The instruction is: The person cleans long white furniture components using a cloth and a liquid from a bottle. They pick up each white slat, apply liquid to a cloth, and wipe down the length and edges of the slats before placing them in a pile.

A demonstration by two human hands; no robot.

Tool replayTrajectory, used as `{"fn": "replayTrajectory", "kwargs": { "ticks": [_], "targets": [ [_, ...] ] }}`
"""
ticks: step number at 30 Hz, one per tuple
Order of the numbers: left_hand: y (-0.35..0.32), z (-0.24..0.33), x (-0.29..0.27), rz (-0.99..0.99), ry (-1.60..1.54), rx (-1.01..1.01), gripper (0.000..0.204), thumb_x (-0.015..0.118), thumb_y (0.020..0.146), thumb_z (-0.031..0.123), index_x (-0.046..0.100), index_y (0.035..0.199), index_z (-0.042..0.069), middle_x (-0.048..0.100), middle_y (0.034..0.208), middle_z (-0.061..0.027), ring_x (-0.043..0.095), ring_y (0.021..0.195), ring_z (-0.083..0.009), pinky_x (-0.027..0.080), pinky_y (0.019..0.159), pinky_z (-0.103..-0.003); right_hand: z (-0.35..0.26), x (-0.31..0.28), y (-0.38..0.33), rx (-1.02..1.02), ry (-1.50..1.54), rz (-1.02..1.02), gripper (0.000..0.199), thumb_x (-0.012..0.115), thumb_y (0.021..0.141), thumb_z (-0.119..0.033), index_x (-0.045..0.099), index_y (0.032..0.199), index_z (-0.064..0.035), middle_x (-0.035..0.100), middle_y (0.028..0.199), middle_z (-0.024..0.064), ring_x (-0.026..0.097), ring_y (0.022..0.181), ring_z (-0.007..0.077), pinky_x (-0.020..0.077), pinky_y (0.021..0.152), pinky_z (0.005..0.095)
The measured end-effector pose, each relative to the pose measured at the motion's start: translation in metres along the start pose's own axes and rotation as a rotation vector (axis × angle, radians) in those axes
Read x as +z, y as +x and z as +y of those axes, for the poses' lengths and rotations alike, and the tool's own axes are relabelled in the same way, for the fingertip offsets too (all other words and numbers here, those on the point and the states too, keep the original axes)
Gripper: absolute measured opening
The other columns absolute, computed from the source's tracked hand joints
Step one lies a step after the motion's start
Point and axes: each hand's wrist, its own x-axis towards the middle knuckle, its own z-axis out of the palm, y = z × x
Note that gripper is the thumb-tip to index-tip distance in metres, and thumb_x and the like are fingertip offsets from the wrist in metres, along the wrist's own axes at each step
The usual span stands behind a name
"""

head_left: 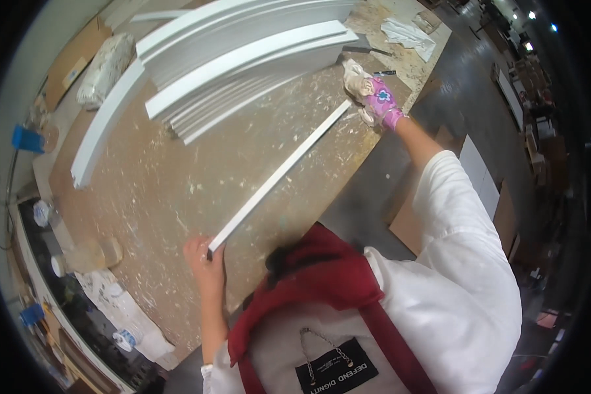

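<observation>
A long, narrow white strip of trim (284, 172) lies diagonally above the worktable. Its near end is gripped by the bare fingers of my left hand (203, 261), closed around it. At the far end, my right hand (383, 104) wears a pink glove with a flower pattern. Bunched in its closed fingers is a cream-coloured rag (356, 77), just beyond the tip of the strip. The rag and glove hide exactly how the right fingers sit.
Stacked white trim boards (249, 69) fill the far side of the paint-spotted table (157, 203); another white board (108, 125) lies to their left. A plastic jug (98, 255) stands at the left. A white cloth (408, 38) lies far right. Cardboard (407, 217) is beside the table's right edge.
</observation>
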Motion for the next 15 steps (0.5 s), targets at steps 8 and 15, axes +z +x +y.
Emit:
{"fn": "replayTrajectory", "kwargs": {
  "ticks": [8,15],
  "targets": [
    [0.080,0.079,0.018,-0.247,0.158,0.151,0.060,0.077,0.068,0.028,0.054,0.117,0.003,0.058,0.112,-0.0188,0.052,0.104,-0.0381,0.042,0.089,-0.046,-0.045,0.018,-0.028,0.197,0.423,0.144,0.044,0.058,0.088,-0.034,0.057,0.119,-0.0031,0.059,0.115,0.0167,0.056,0.106,0.0291,0.0464,0.084,0.0385],
    [0.051,0.054,0.004,-0.054,-0.014,0.255,0.024,0.063,0.085,0.016,0.060,0.104,0.002,0.061,0.097,-0.0177,0.059,0.089,-0.0335,0.049,0.076,-0.040,-0.021,0.034,-0.036,0.232,-0.034,0.170,0.042,0.058,0.088,-0.031,0.056,0.119,-0.0021,0.059,0.114,0.0174,0.056,0.106,0.0295,0.0459,0.084,0.0378]
  ]
}}
